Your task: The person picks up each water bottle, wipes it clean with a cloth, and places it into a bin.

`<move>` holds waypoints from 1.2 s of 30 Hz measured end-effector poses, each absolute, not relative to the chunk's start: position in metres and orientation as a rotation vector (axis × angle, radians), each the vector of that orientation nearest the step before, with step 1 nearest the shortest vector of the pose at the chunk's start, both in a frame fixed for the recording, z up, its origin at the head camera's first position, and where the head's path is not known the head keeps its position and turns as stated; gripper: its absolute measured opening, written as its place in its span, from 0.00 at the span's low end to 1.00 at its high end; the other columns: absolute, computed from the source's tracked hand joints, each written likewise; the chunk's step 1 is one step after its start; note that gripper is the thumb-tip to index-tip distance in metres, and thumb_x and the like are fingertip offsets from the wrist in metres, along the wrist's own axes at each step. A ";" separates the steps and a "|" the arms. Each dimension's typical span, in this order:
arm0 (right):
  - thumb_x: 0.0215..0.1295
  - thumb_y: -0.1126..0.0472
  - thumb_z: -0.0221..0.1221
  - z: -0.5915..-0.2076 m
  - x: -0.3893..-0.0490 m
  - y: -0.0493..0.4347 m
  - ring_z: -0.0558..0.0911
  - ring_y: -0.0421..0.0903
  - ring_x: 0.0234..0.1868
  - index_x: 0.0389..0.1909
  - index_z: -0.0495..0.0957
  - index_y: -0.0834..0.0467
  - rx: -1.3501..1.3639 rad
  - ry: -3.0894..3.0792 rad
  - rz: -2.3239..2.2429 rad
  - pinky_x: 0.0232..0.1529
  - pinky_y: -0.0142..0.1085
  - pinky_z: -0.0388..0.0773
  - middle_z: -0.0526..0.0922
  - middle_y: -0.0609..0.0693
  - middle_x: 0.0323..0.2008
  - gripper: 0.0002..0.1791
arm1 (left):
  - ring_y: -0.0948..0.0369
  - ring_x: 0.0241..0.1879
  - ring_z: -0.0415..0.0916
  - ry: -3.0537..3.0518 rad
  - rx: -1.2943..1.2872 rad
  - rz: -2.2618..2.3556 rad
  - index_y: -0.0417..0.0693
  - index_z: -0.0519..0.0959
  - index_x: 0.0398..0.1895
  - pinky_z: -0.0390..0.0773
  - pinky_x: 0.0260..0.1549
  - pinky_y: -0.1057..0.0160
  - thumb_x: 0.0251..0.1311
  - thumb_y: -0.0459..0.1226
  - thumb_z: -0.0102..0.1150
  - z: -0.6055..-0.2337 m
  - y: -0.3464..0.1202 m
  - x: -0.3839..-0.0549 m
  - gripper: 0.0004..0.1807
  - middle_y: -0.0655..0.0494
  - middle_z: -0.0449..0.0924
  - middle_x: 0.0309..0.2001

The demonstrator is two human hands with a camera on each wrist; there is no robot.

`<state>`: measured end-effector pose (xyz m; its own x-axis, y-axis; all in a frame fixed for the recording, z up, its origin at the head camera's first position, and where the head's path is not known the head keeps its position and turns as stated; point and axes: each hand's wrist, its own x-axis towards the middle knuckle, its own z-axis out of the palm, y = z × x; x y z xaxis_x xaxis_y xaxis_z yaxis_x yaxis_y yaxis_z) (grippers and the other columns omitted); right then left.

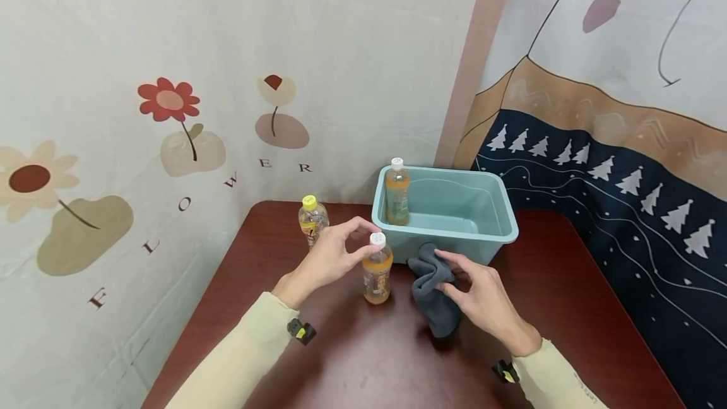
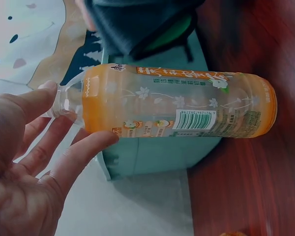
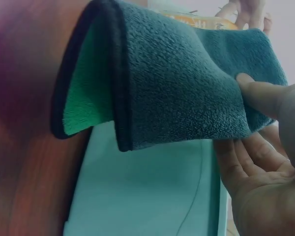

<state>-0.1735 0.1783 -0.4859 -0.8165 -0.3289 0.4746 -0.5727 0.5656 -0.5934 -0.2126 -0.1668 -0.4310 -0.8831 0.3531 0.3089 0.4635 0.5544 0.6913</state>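
Note:
My left hand [image 1: 332,254] pinches a clear plastic drink bottle [image 1: 377,279] by its white cap and neck. The bottle is upright close over the table, in front of the bin; its orange-banded label and barcode show in the left wrist view. Between thumb and fingers, my right hand [image 1: 485,302] holds a dark grey cloth [image 1: 440,308] that hangs down in folds to the right of the bottle. In the right wrist view, the cloth [image 3: 172,83] is plush, with a black edge and a bright green underside.
Behind both hands stands a light blue plastic bin [image 1: 454,232]. A second white-capped bottle [image 1: 397,201] is upright in its left end. At the left, a yellow-capped bottle [image 1: 318,216] stands partly behind my left hand. A printed cloth wall [image 1: 341,30] borders the dark red table [image 1: 238,308].

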 end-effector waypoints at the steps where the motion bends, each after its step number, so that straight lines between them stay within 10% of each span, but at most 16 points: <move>1: 0.65 0.71 0.84 -0.485 -0.174 0.177 0.96 0.42 0.49 0.78 0.84 0.50 0.741 -2.474 1.104 0.53 0.37 0.96 0.97 0.46 0.50 0.42 | 0.58 0.58 0.93 -2.644 -0.714 -1.248 0.59 0.88 0.63 0.92 0.62 0.50 0.76 0.42 0.81 -0.431 -0.164 -0.212 0.17 0.60 0.96 0.58; 11: 0.66 0.74 0.82 -0.475 -0.181 0.157 0.96 0.44 0.51 0.78 0.85 0.50 0.763 -2.284 1.199 0.57 0.18 0.86 0.96 0.52 0.58 0.41 | 0.56 0.69 0.92 -2.597 -0.827 -1.354 0.57 0.88 0.63 0.91 0.69 0.46 0.76 0.41 0.81 -0.433 -0.146 -0.207 0.17 0.59 0.95 0.61; 24: 0.70 0.71 0.80 -0.479 -0.185 0.136 0.96 0.55 0.62 0.91 0.68 0.53 0.791 -2.295 1.225 0.57 0.44 0.96 0.96 0.57 0.63 0.52 | 0.57 0.62 0.95 -2.589 -0.889 -1.344 0.54 0.88 0.65 0.94 0.63 0.52 0.76 0.38 0.80 -0.435 -0.131 -0.206 0.18 0.56 0.95 0.60; 36: 0.73 0.59 0.79 -0.489 -0.185 0.129 0.85 0.59 0.78 0.90 0.71 0.53 0.888 -2.448 1.185 0.70 0.59 0.90 0.84 0.55 0.80 0.47 | 0.59 0.62 0.94 -2.606 -0.869 -1.353 0.56 0.88 0.65 0.93 0.65 0.53 0.78 0.39 0.78 -0.439 -0.131 -0.208 0.17 0.58 0.95 0.60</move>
